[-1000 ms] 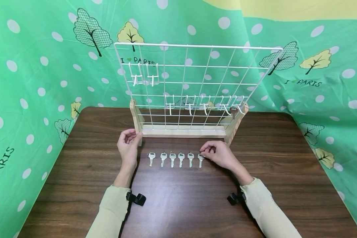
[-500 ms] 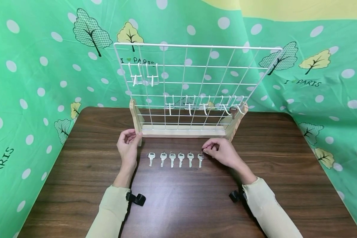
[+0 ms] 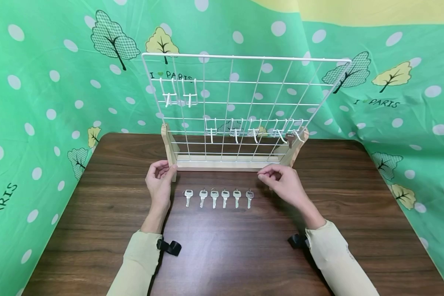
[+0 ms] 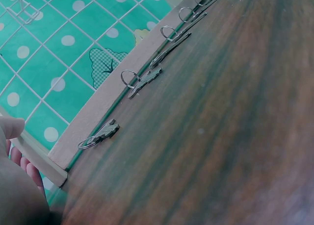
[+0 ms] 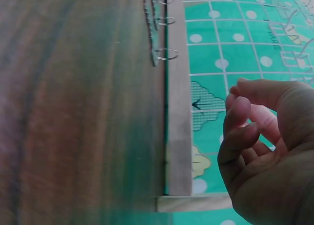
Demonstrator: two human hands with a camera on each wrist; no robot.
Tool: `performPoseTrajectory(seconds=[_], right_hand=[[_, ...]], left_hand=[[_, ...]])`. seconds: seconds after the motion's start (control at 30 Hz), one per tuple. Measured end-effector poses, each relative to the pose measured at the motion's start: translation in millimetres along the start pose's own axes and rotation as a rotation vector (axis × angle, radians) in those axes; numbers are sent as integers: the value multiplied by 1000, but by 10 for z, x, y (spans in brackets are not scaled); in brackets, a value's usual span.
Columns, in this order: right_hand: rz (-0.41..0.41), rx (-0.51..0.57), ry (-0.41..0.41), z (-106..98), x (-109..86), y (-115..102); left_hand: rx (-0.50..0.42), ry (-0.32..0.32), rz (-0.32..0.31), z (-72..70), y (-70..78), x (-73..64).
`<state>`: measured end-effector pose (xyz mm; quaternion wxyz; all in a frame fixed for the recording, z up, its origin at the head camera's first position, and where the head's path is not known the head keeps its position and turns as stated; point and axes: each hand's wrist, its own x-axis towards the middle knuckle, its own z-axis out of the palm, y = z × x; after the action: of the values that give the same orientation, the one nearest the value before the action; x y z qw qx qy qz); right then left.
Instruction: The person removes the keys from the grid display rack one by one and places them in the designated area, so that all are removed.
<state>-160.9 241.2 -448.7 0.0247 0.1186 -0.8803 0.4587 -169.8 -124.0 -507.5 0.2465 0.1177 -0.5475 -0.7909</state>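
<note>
In the head view, my left hand [image 3: 158, 185] grips the wooden stand [image 3: 170, 144] of a white wire grid rack [image 3: 244, 82] at its left side, thumb in front and fingers behind. My right hand [image 3: 282, 183] hovers before the stand's right end, its fingers loosely curled with nothing between them. A row of several silver keys lies on the table, from the leftmost key [image 3: 188, 198] to the rightmost key [image 3: 249, 199]. Small rings [image 4: 130, 79] on the keys stand up in the left wrist view. In the right wrist view, thumb and fingertips [image 5: 240, 107] come close together in front of the grid.
Two white hooks [image 3: 189, 98] hang at the grid's upper left. Several more hooks [image 3: 236, 135] line a lower wire. A brown key [image 3: 290, 139] hangs by the rightmost one. Behind the wooden table [image 3: 222, 255] stands a green patterned cloth [image 3: 51, 82].
My right hand has come away from the rightmost key and moved right and back toward the stand. That key stays in the row. The left hand has kept its place.
</note>
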Motion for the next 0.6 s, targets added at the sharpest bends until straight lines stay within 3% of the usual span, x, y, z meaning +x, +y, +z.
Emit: performPoseTrajectory(seconds=[0.3, 0.6], right_hand=[[-28, 132, 190, -134, 6, -127], [-49, 241, 447, -199, 4, -196]], left_hand=[[2, -7, 3, -11, 1, -3], [11, 0, 4, -2, 6, -12]])
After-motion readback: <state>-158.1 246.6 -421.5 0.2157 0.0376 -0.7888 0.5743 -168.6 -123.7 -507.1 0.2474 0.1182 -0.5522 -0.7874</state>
